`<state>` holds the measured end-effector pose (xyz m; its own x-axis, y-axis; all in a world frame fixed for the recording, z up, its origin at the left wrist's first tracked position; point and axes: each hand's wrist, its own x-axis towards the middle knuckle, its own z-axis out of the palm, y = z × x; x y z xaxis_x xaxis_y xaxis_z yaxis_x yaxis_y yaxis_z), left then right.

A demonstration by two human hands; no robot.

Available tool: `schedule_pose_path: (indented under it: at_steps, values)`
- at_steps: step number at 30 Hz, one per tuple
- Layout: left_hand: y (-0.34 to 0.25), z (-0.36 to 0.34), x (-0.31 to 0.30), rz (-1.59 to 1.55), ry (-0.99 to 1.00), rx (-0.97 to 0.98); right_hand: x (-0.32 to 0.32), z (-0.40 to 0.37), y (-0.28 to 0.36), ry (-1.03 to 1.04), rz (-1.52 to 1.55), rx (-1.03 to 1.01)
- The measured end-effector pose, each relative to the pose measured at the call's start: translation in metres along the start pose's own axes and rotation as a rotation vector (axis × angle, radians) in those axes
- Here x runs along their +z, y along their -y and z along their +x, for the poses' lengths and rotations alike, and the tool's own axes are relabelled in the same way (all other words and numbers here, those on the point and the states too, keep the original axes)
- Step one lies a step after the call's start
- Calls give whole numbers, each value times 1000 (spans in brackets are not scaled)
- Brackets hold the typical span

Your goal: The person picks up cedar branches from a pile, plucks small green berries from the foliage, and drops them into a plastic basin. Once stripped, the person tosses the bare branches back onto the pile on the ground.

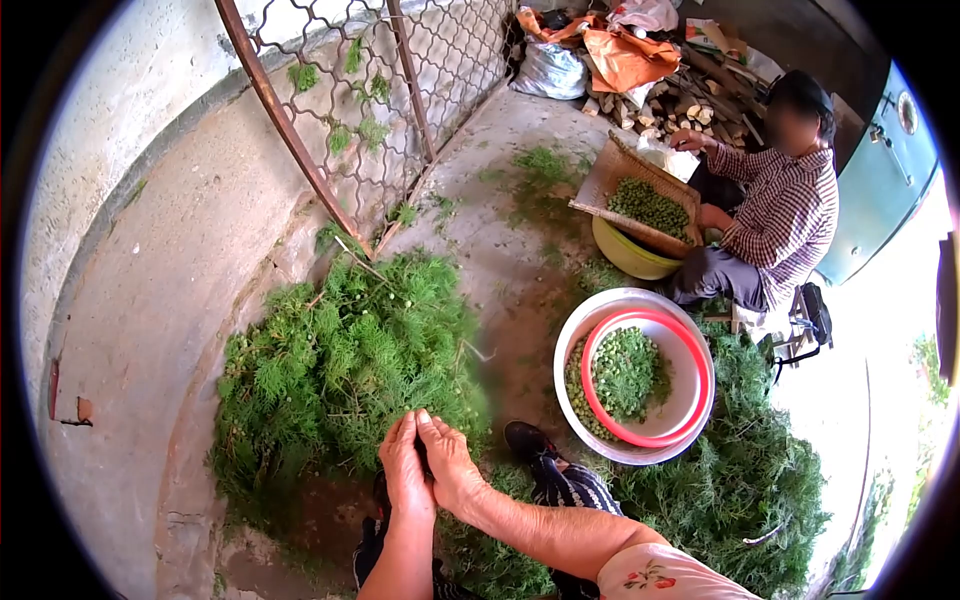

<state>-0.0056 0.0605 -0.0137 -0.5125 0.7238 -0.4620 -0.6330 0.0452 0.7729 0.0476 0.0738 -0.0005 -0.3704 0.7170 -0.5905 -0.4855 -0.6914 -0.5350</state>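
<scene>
My left hand [406, 468] and my right hand [449, 462] are pressed together at the lower middle, fingers pointing up the view. Their fingers are closed; whatever lies between the palms is hidden, apart from a dark gap. Just beyond them spreads a pile of green feathery branches [340, 350]. To the right, a large metal basin [690, 442] holds small green pods or cones and a red-rimmed sieve [706, 380] with green bits in it.
At the upper right a seated person [790, 200] holds a woven tray [612, 170] of green pods over a yellow-green basin [628, 256]. More branches [750, 480] lie at lower right. A metal lattice [350, 80] stands upper left; firewood [700, 105] is stacked behind.
</scene>
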Motion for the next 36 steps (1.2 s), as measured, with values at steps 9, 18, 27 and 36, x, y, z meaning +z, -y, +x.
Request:
schedule_pose_path:
  at_steps: [9,18,27,36]
  values:
    - [3,3,-3,-25,4,18,-5,7,-8,78,21,-31]
    - [0,1,-1,-132,66,-39,-4,2,-2,79,-34,-65]
    - [-26,39,-52,31,-45,-51,-21,25,44,-28,33,-66]
    - [-34,65,-96,14,-195,-66,-40,27,69,-11,74,-80]
